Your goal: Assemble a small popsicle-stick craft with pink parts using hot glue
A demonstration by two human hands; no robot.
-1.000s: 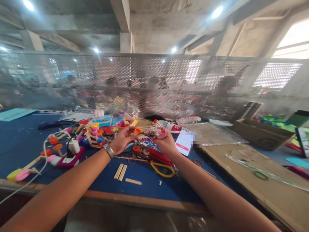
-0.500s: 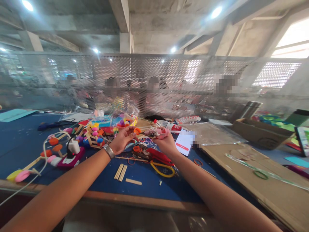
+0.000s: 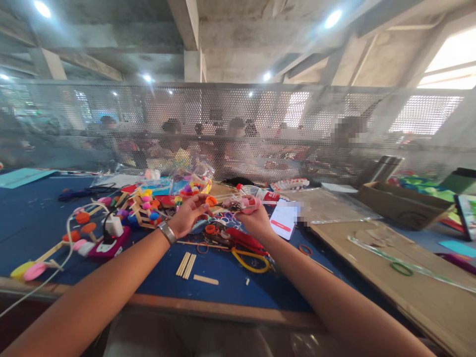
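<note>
An orange bottle cap is at the fingertips of my left hand, which is closed on it above the cluttered pile. My right hand grips a pink tool shaped like a glue gun, its front end pointing left towards the cap. Fingers hide much of its handle. Beneath the hands lie small coloured rubber bands, another orange cap, a red-handled tool and a yellow loop. Nearer me are several wooden craft sticks and a single stick.
Stick-and-cap pieces crowd the left beside a purple power strip with a white plug. To the right lie a phone, a plastic bottle, cardboard and a cardboard box. A perforated screen stands behind.
Almost nothing differs. Both hands keep their places, with the orange cap and the pink tool still held close together.
</note>
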